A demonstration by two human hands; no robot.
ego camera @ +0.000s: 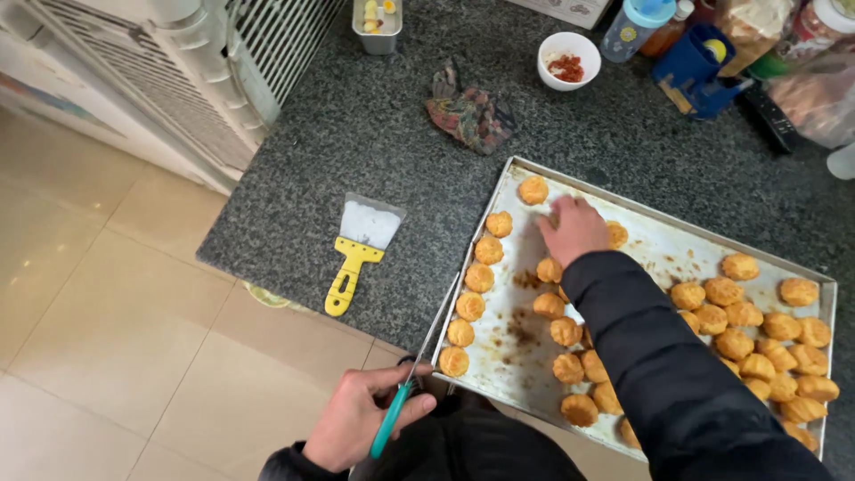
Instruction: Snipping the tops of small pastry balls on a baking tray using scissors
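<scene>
A metal baking tray (659, 245) lies on the dark granite counter, holding several golden round pastries (712, 294). My right hand (573, 230), in a black sleeve, reaches into the tray's far left part and rests on a pastry there, fingers curled down over it. My left hand (356, 417) is low at the counter's near edge, closed around the teal handle of long scissors (419, 356) whose blades point up along the tray's left rim.
A yellow-handled scraper (359, 252) lies on the counter left of the tray. Behind are a crumpled cloth (470, 114), a white bowl (568, 61) with red filling, a small metal container (378, 25), a blue holder and bottles. Tiled floor lies to the left.
</scene>
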